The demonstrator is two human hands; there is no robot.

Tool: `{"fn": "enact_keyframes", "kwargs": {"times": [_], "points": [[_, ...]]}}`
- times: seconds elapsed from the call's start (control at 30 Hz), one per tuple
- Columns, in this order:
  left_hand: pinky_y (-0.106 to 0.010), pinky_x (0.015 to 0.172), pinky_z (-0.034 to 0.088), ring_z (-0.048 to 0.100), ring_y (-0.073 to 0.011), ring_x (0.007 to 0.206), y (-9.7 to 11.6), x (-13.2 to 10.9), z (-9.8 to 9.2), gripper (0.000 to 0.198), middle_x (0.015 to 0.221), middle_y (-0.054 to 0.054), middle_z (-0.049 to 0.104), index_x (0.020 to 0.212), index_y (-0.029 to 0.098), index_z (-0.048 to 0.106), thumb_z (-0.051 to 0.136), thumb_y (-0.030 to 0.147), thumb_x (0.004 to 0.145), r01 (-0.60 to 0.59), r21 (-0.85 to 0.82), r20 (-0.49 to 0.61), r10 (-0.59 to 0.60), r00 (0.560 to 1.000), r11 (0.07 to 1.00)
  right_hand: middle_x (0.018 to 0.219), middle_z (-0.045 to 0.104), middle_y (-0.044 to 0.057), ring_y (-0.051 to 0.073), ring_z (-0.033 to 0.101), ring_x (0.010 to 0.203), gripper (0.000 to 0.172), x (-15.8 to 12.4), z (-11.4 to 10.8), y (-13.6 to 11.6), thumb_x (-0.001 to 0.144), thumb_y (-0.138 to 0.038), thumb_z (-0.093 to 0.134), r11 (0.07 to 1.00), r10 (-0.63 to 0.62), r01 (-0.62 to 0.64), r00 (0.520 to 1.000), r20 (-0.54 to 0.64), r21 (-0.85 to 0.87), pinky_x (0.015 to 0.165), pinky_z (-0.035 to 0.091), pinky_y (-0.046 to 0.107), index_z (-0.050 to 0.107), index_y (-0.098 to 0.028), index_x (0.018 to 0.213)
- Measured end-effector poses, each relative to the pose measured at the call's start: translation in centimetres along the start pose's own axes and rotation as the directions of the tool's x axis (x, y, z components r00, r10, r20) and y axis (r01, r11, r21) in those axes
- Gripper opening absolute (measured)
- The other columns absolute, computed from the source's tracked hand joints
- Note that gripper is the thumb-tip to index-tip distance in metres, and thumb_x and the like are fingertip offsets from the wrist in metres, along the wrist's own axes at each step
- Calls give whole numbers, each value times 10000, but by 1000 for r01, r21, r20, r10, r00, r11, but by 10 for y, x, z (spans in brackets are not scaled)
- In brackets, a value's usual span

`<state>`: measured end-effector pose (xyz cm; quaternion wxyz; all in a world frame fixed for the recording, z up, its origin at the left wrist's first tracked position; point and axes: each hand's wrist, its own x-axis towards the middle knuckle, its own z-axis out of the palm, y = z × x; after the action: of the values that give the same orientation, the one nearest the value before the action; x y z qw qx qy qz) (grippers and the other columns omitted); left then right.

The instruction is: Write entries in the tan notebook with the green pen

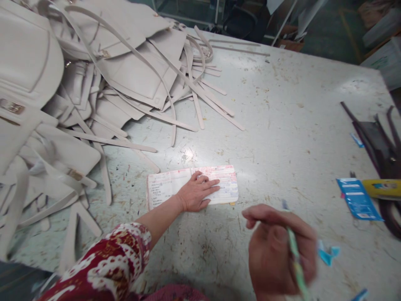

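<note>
My left hand [197, 192] lies flat, fingers spread, on a long pink-and-white paper slip [163, 186] with handwriting, which rests on the worn white table [282, 125]. My right hand [278, 251] hovers close to the camera at the lower right, closed around a green pen [296, 259] whose tip points up toward the slip. The right hand is blurred. A red patterned sleeve [109, 263] covers my left upper arm.
A big heap of cream leather bag parts and straps [94, 83] fills the left and back. Dark straps [382, 146], a blue packet [359, 198], a yellow item [384, 188] and small blue scraps [327, 253] lie at the right.
</note>
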<state>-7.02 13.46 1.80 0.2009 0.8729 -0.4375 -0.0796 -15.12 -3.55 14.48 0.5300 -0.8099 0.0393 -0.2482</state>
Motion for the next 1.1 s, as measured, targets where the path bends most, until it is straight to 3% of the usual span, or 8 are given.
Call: {"fn": "enact_keyframes", "kwargs": {"times": [0.03,0.13,0.33,0.57,0.93,1.1], "points": [[-500,977,200,389,-246,1046,0,0,0,521,1385,-18,358,1291,251,379,448,382,791,0,5,0,0,1000,1000,772,607,27,123,564,599,220,0,9,15,884,-206,375,996,92,-91,995,-25,25,507,449,268,537,-188,1032],[-498,973,205,392,-245,1042,1,0,-2,523,1385,-16,358,1293,255,375,454,382,791,-4,7,3,4,1000,1000,707,589,20,137,551,611,243,-8,26,59,872,-241,404,974,226,-227,966,125,-3,534,447,282,586,-188,1025],[-502,980,190,389,-243,1047,0,1,-2,534,1384,-16,360,1288,246,380,481,373,779,-8,-13,19,8,1000,1000,770,628,32,153,588,737,135,-31,31,112,834,-213,467,977,97,-31,945,313,-209,676,473,298,600,-197,837],[-507,984,184,372,-244,1053,-1,0,0,533,1391,-4,349,1290,245,375,472,373,783,-3,-30,20,4,1000,1000,715,594,10,123,533,613,105,-43,36,126,821,-197,435,943,112,10,932,346,-332,583,431,246,540,-188,814],[-502,982,201,380,-246,1055,-1,-1,1,534,1388,-15,353,1286,236,382,475,377,780,-11,-12,6,11,1000,1000,719,580,10,122,535,646,126,-44,37,130,836,-223,426,935,112,44,905,409,-353,604,416,237,534,-190,779],[-502,981,201,385,-246,1056,-2,-1,2,544,1387,-20,353,1290,245,377,485,381,775,-11,0,2,11,1000,1000,714,570,5,123,525,638,126,-45,38,130,840,-232,421,931,133,17,915,382,-365,599,413,244,523,-192,777]]}}
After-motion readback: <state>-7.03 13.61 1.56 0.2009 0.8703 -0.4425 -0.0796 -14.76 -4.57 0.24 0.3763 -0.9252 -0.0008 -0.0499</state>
